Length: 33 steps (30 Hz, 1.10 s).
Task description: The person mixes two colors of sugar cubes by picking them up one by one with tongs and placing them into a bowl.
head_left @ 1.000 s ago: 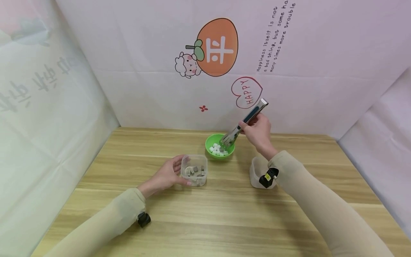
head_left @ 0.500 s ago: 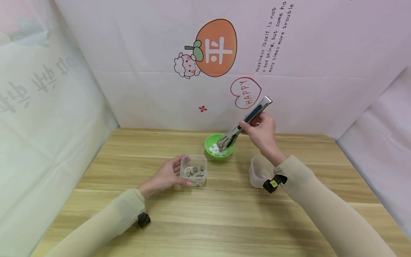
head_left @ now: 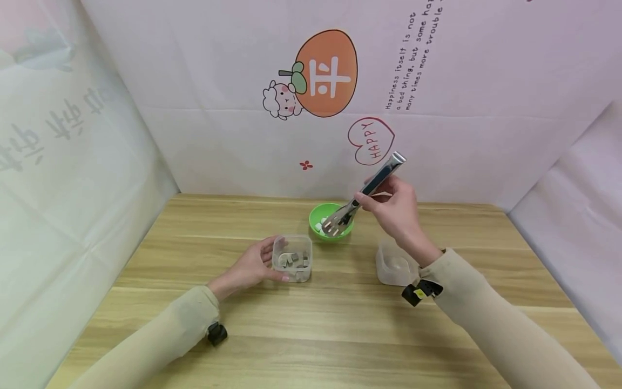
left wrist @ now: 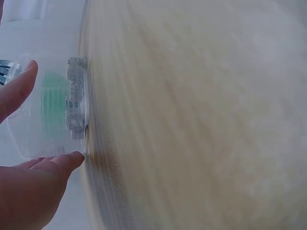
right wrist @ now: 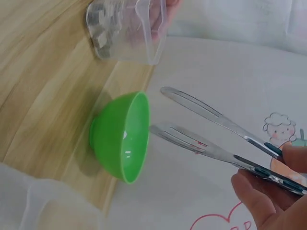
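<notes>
My left hand (head_left: 245,268) holds a clear plastic container (head_left: 292,241) on the table, thumb on the near side and fingers behind. Several small grey blocks (head_left: 289,260) lie in its bottom. My right hand (head_left: 399,209) grips metal tongs (head_left: 377,181) with dark handle inserts. The tongs slant down over a green bowl (head_left: 317,213), overlapping it in the head view. In the right wrist view the tongs' arms (right wrist: 196,146) are spread, with nothing between the tips, just above the bowl's rim. White cubes (head_left: 318,227) in the bowl are partly hidden behind the tongs.
A second clear plastic container (head_left: 389,270) stands at the right, partly under my right forearm. The wooden table (head_left: 311,324) ends at a printed white cloth wall (head_left: 233,151). Cloth also hangs at both sides.
The tongs shifted right, then came back left and nearer to me, their tips rising out of the bowl. My right wrist moved right and nearer. My left hand stays on the container.
</notes>
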Each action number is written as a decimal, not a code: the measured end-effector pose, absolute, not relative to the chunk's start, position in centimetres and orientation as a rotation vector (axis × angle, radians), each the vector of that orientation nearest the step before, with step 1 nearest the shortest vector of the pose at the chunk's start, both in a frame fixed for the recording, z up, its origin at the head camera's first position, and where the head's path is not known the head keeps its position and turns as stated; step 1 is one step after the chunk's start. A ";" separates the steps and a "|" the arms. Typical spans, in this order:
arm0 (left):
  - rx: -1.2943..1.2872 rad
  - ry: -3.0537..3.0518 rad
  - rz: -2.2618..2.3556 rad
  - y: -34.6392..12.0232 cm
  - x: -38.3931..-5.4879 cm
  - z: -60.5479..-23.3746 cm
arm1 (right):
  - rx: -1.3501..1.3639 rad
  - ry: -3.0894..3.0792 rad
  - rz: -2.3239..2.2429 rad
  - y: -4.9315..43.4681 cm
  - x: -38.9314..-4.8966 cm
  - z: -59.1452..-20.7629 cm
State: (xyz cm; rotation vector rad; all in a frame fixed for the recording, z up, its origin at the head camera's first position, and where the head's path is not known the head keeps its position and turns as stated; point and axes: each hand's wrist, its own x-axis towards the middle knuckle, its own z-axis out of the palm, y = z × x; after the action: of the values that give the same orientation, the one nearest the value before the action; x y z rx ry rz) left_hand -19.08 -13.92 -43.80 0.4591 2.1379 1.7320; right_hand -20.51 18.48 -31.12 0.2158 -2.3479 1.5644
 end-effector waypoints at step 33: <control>0.451 2.113 1.749 -14.2 -19.0 -43.8 | 0.592 -2.280 1.681 12.4 -18.4 -32.2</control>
State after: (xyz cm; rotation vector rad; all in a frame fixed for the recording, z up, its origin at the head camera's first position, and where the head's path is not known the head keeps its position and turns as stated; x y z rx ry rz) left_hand -19.05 -14.15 -43.77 0.4514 2.1126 1.7485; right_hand -18.40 12.43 -32.16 0.5916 -2.2803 1.6813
